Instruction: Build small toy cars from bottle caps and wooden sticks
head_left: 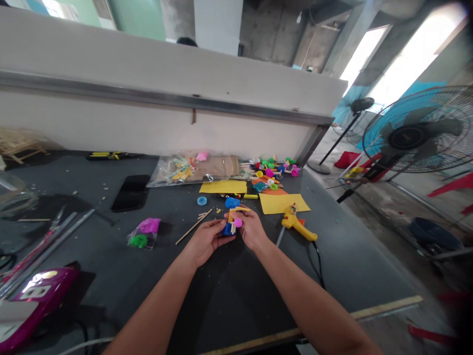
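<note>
Near the middle of the dark table, my left hand grips a small blue piece from the left. My right hand pinches the same small assembly from the right, where yellow strips, pale sticks and a pink ball show. Just behind the hands lie a blue cylinder-like piece and a round blue ring. A thin wooden stick rests left of them. Parts of the assembly are hidden by the fingers.
A yellow glue gun with a black cord lies right of my hands. Yellow sheets, a plastic bag and colourful small parts are behind. To the left are a black phone, clay and a magenta device.
</note>
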Motion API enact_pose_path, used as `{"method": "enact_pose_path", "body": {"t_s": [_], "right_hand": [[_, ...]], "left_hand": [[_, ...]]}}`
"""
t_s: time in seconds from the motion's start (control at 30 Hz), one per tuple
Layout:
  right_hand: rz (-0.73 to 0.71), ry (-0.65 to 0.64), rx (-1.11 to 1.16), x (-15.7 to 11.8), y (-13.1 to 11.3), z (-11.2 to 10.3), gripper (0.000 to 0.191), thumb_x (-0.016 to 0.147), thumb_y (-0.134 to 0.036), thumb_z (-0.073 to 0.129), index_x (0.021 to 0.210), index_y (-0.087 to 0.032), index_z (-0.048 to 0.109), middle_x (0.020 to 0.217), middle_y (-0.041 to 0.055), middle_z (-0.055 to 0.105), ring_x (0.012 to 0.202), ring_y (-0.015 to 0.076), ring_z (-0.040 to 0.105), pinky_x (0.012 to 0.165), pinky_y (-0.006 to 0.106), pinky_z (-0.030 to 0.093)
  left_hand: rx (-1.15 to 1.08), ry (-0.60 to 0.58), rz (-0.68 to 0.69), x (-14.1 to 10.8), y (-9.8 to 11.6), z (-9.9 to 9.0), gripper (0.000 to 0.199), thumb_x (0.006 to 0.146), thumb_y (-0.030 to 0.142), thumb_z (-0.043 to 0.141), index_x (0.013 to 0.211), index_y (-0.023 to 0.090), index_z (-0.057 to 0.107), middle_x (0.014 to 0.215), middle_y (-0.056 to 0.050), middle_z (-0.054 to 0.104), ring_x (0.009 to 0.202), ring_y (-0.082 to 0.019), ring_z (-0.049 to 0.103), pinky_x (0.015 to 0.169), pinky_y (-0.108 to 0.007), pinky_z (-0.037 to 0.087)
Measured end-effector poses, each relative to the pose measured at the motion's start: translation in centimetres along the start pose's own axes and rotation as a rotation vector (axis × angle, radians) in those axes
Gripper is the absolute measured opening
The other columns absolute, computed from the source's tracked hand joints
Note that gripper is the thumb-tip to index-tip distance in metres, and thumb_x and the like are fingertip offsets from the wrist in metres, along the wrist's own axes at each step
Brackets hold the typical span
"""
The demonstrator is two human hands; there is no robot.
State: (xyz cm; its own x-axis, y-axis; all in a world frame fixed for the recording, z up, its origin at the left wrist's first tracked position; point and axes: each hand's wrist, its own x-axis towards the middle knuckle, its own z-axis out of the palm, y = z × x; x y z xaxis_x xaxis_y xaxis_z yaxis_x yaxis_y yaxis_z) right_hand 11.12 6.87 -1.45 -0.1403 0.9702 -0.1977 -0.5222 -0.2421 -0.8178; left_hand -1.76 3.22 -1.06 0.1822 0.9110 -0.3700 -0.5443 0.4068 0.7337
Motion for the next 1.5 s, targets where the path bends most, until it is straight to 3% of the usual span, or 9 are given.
{"method": "enact_pose_path", "body": {"t_s": [0.3,0.37,0.5,0.6,0.8,1.07,1.5], "right_hand": [[-0.069,0.031,-0.128,0.3,0.1,-0.3,0.035,0.058,-0.026,0.072,0.090,-0.017,0.058,0.061,-0.0003,0.067,0.054,0.0148,0.062,0.050,0.024,0.047],[-0.108,0.039,-0.173,0.3,0.0,-0.4,0.039,0.059,-0.025,0.071,0.095,-0.018,0.056,0.061,-0.0010,0.066,0.056,0.0161,0.063,0.053,0.025,0.047],[-0.134,0.053,-0.314,0.1,0.0,-0.4,0.041,0.060,-0.023,0.069,0.098,-0.019,0.053,0.061,-0.0027,0.065,0.059,0.0161,0.064,0.057,0.026,0.047],[-0.126,0.071,-0.437,-0.4,0.1,-0.1,0.041,0.060,-0.023,0.067,0.098,-0.020,0.052,0.061,-0.0041,0.064,0.057,0.0146,0.062,0.054,0.024,0.044],[-0.104,0.049,-0.489,-1.1,0.3,0.5,0.036,0.060,-0.025,0.067,0.091,-0.021,0.049,0.060,-0.0057,0.062,0.051,0.0118,0.057,0.049,0.022,0.041],[-0.102,0.034,-0.515,-1.4,0.4,0.7,0.031,0.063,-0.024,0.063,0.091,-0.023,0.050,0.064,-0.0057,0.061,0.056,0.0143,0.059,0.052,0.025,0.045],[-0.180,0.027,-0.569,-1.7,0.2,0.8,0.019,0.067,-0.023,0.060,0.080,-0.024,0.046,0.057,-0.0067,0.057,0.054,0.0145,0.056,0.052,0.025,0.040]], "left_hand": [[0.189,-0.012,-0.007,0.3,-0.1,-0.4,0.019,0.077,0.021,0.062,0.094,0.012,0.064,0.088,-0.009,0.068,0.077,-0.018,0.065,0.077,-0.039,0.055],[0.356,0.074,0.132,0.7,-0.1,-0.8,0.024,0.077,0.025,0.061,0.098,0.013,0.062,0.092,-0.010,0.068,0.081,-0.020,0.065,0.075,-0.039,0.055],[0.754,0.268,0.608,1.0,0.2,-1.5,0.039,0.073,0.028,0.063,0.111,0.019,0.059,0.113,-0.010,0.062,0.103,-0.024,0.059,0.083,-0.038,0.051],[0.853,0.200,0.741,1.0,0.4,-1.7,0.044,0.074,0.029,0.062,0.117,0.024,0.055,0.124,-0.008,0.056,0.113,-0.022,0.053,0.088,-0.036,0.048],[0.812,0.084,0.756,0.9,0.5,-1.5,0.034,0.076,0.032,0.061,0.108,0.022,0.061,0.126,-0.008,0.056,0.116,-0.023,0.051,0.090,-0.037,0.047],[0.942,0.163,0.761,0.8,0.9,-1.6,0.032,0.077,0.035,0.060,0.105,0.021,0.064,0.110,-0.007,0.065,0.102,-0.022,0.059,0.089,-0.034,0.046],[0.836,0.208,0.667,0.9,0.9,-1.7,0.033,0.072,0.033,0.064,0.103,0.019,0.066,0.101,-0.006,0.068,0.095,-0.022,0.061,0.087,-0.033,0.044]]}}
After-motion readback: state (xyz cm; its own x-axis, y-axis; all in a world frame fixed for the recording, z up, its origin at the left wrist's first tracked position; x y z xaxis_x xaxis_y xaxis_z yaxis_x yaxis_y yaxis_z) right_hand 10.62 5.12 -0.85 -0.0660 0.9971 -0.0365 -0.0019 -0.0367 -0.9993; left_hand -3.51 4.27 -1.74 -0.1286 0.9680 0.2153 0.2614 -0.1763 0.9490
